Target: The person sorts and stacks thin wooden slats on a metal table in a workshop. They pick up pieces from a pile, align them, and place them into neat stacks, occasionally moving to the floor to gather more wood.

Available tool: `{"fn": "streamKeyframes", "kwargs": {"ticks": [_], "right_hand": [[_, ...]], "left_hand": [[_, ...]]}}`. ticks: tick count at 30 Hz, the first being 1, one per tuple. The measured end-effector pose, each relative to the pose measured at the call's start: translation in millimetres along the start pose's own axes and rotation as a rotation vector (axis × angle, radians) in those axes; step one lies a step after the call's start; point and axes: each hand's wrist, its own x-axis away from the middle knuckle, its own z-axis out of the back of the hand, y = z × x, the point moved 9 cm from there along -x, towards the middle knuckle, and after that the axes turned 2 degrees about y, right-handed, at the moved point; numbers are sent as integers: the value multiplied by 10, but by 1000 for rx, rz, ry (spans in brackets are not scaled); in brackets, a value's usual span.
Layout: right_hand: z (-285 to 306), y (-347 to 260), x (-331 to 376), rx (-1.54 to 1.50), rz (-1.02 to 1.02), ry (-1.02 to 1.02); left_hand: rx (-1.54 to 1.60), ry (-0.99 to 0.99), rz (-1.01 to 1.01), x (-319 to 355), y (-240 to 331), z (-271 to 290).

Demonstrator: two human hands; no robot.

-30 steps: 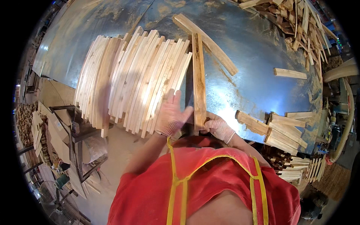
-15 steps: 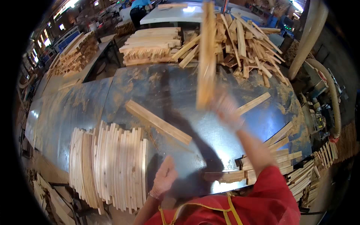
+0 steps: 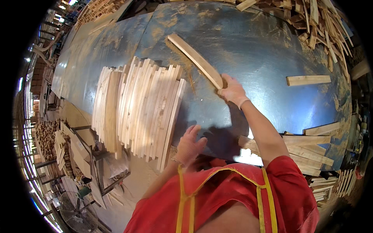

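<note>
My right hand (image 3: 234, 92), in a pale glove, is closed round the near end of a wooden slat (image 3: 196, 58). The slat slants away to the far left over the dusty metal table. My left hand (image 3: 189, 146), also gloved, has its fingers apart and holds nothing. It hovers by the table's near edge, just right of a row of light wooden slats (image 3: 149, 105) set side by side.
One short wooden piece (image 3: 309, 80) lies at the right of the metal table (image 3: 264, 50). Several more pieces (image 3: 307, 149) are grouped at the near right. A heap of offcuts (image 3: 314, 23) fills the far right corner. A floor fan (image 3: 77, 211) stands at lower left.
My right hand no longer has the raised wooden piece; it has come down onto the slat lying on the table. My left hand's fingers have spread. The view has tilted down and turned left.
</note>
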Motion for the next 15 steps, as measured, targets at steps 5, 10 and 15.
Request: {"fn": "streamKeyframes", "kwargs": {"ticks": [5, 10, 15], "right_hand": [[-995, 186, 1150, -937, -257, -511], [-1119, 61, 1444, -328, -212, -274], [-1583, -304, 1491, -49, -203, -211]], "left_hand": [[1105, -300, 343, -3, -225, -198], [653, -210, 304, 326, -531, -44], [-223, -298, -44, 742, -598, 141]]}}
